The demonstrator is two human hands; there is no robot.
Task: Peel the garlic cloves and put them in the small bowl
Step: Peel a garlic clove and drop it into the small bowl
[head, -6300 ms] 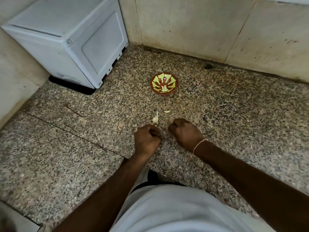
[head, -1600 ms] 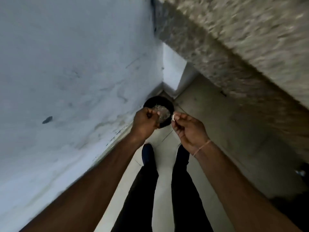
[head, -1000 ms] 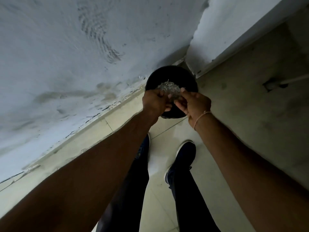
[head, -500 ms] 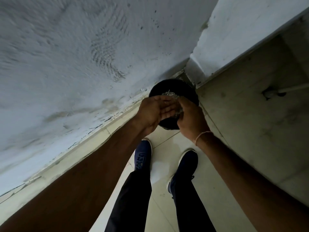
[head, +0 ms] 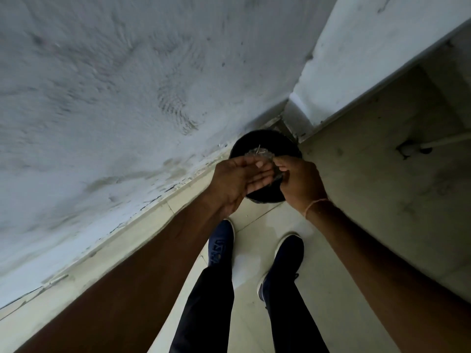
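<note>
Hands meet above one round black bin [head: 265, 141] standing on the pale tiled floor [head: 257, 217] in the wall corner. The left hand [head: 237, 182] lies flat with fingers spread, palm turned toward the right hand [head: 298, 179], whose curled fingers touch it; whether anything is pinched there, I cannot tell. One heap of pale, papery scraps [head: 257, 152] sits in the bin. No garlic clove or small bowl shows. Below stand two dark blue shoes [head: 220, 243] and two dark trouser legs [head: 206, 309].
</note>
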